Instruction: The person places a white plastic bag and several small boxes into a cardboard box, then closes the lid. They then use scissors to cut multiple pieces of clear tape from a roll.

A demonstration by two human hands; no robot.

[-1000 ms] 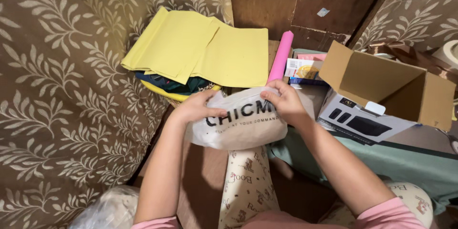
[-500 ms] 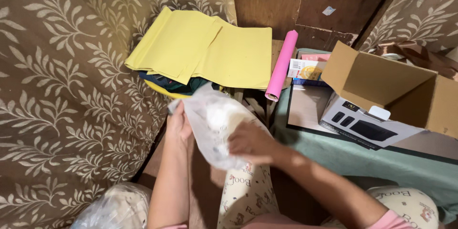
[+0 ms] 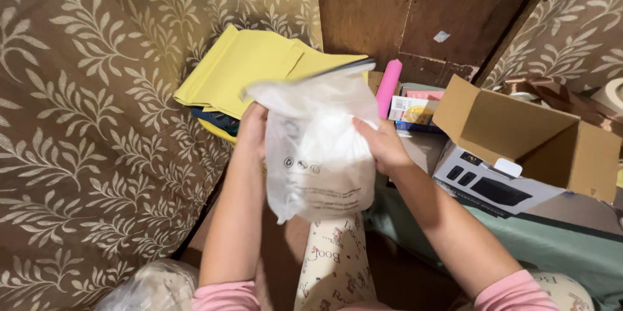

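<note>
Spreading across the left side is a brown fabric with a pale leaf pattern, and a crumpled clear plastic bundle lies at its lower edge. Next comes a stack of flat yellow paper sheets resting on dark folded cloth. The left hand grips the left edge of a translucent white plastic bag, its fingers closed on the film. The bag hangs upright in mid-air above the person's knee in cream printed trousers, with small dark symbols on its lower part. The right hand holds the bag's right edge, fingers clenched around the plastic. Behind it a pink paper roll leans near a small printed carton. Farther right, an open brown cardboard box sits on a grey flat box over a green cloth.
</note>
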